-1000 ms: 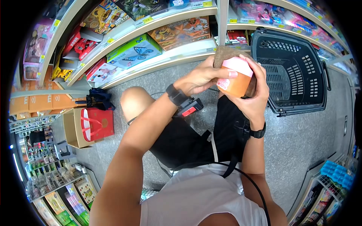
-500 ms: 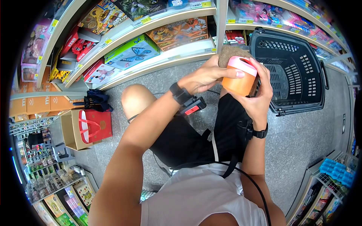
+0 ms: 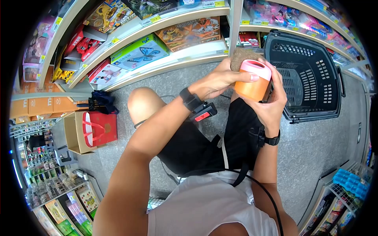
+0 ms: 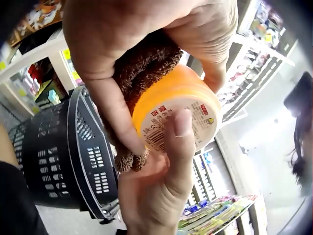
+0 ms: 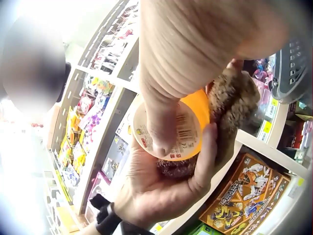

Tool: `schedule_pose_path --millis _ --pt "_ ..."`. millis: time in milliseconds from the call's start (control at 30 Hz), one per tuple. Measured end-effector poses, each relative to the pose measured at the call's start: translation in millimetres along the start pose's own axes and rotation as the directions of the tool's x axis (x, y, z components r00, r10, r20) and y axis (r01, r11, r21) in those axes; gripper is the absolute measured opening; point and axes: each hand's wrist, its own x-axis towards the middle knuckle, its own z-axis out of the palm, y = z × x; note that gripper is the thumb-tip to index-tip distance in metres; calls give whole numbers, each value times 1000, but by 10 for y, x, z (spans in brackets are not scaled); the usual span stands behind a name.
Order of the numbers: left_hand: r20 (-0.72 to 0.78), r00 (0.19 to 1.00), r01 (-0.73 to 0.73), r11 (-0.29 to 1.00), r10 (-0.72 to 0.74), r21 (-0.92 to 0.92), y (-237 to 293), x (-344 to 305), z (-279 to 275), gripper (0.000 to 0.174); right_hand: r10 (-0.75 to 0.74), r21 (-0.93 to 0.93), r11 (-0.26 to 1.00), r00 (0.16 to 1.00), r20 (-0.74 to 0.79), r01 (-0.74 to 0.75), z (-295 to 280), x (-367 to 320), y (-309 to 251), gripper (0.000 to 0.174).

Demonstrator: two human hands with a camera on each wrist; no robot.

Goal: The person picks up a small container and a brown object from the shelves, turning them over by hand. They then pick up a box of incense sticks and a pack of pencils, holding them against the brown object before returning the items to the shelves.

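Observation:
An orange jar [image 3: 248, 89] with a pink top, an oval recess in it, is held between both hands in the head view. My left hand [image 3: 216, 82] grips its left side, thumb across the front. The right hand [image 3: 273, 103] curls round the right side, its thumb pressing the labelled base [image 4: 200, 117]. Behind the jar is a brown fuzzy item [image 3: 243, 56], gripped along with it by the left fingers; its full shape is hidden. The right wrist view shows the fuzzy item [image 5: 234, 100] beside the jar and a barcode on the base [image 5: 185, 125].
A dark shopping basket [image 3: 293, 114] stands on the floor at right. Shelves [image 3: 197, 61] of boxed toys run along the front. At left are a red bag [image 3: 108, 128], a cardboard box [image 3: 75, 137] and a dark folded umbrella [image 3: 103, 103]. Cables cross the lap.
Both hands have shifted slightly right with the jar. The jar has turned more upright, and the recess in its pink top has come into view.

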Motion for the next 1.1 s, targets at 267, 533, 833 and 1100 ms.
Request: schedule_pose_path --millis 267,533,833,1100 --pt "-22 972 -206 900 232 385 -70 14 -83 63 -47 -381 921 995 93 79 57 -31 -41 82" --pt "22 1000 8 995 -10 104 -122 18 -75 65 -52 -159 985 993 104 68 -3 -33 -62 77" --pt "25 1000 -14 999 13 28 3 9 3 71 9 -2 1000 999 -54 -9 15 -61 -75 75" --pt "-19 954 -258 851 299 457 -148 50 -1 62 -88 -414 902 991 99 122 12 -75 -26 77"
